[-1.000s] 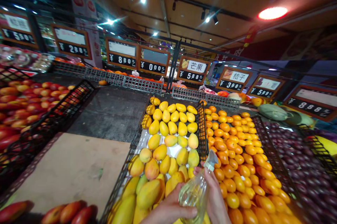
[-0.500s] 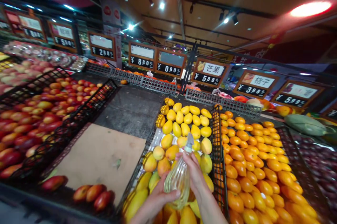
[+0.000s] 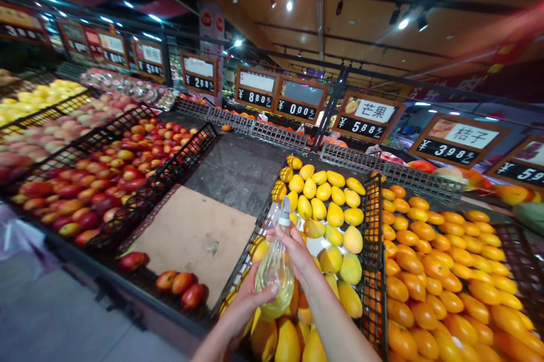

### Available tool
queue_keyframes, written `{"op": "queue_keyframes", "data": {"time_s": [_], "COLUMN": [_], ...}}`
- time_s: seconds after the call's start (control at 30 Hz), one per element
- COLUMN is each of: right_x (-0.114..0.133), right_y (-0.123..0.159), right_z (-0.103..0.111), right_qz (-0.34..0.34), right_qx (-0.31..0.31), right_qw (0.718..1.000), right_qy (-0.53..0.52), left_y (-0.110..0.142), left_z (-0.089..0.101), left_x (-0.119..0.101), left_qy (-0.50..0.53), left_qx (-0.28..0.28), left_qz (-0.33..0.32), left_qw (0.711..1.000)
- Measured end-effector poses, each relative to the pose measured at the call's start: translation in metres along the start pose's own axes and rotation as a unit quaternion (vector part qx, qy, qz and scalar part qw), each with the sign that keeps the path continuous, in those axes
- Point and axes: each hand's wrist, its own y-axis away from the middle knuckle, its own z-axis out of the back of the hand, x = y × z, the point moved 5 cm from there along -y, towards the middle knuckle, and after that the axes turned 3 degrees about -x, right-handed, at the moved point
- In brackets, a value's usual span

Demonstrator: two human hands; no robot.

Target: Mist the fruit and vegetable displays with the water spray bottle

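Note:
A clear spray bottle (image 3: pixel 278 285) with a pale spray head and yellowish liquid inside is held between both hands, tilted slightly. My left hand (image 3: pixel 255 297) wraps round its lower body, thumb across the front. My right hand (image 3: pixel 293 248) closes round the neck just below the spray head. Right below the bottle lie yellow mangoes (image 3: pixel 335 214) in a black crate, on white lining that shows between them. My forearms cover part of the nearer mangoes.
Orange citrus fruit (image 3: pixel 450 271) fills the section to the right. On the left are a crate of nectarines (image 3: pixel 97 197) and a cardboard sheet (image 3: pixel 199 237) with several red fruits (image 3: pixel 193 297) at its front. Price signs (image 3: pixel 368 115) line the back.
My view has turned left, so the stands appear further right. Both hands, still holding the spray bottle, have shifted left over the mango crate.

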Motion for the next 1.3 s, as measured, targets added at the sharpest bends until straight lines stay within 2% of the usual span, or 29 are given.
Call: {"op": "queue_keyframes", "data": {"time_s": [0.2, 0.4, 0.53, 0.7, 0.83, 1.0, 1.2, 1.3], "right_x": [0.008, 0.018, 0.017, -0.006, -0.026, -0.043, -0.073, -0.078], "right_y": [0.014, 0.046, 0.082, 0.138, 0.171, 0.194, 0.200, 0.198], "right_z": [0.051, 0.114, 0.156, 0.205, 0.223, 0.236, 0.258, 0.252], "right_qz": [0.019, 0.044, 0.045, 0.031, -0.005, -0.040, -0.106, -0.104], "right_qx": [-0.087, -0.210, -0.267, -0.300, -0.275, -0.266, -0.223, -0.195], "right_qw": [0.996, 0.973, 0.959, 0.949, 0.956, 0.957, 0.962, 0.968], "right_qy": [-0.022, -0.082, -0.079, -0.090, -0.105, -0.109, -0.120, -0.119], "left_y": [-0.016, -0.025, -0.017, 0.010, 0.034, 0.048, 0.064, 0.073], "left_z": [-0.032, -0.083, -0.115, -0.139, -0.144, -0.138, -0.125, -0.117], "left_x": [0.008, 0.027, 0.053, 0.097, 0.124, 0.146, 0.174, 0.185], "left_qy": [-0.027, -0.043, -0.034, -0.028, -0.043, -0.107, -0.146, -0.143], "left_qx": [0.076, 0.160, 0.201, 0.254, 0.283, 0.279, 0.211, 0.178], "left_qz": [0.008, 0.036, 0.070, 0.107, 0.101, 0.070, 0.081, 0.068], "left_qw": [0.997, 0.986, 0.977, 0.961, 0.953, 0.952, 0.963, 0.971]}}
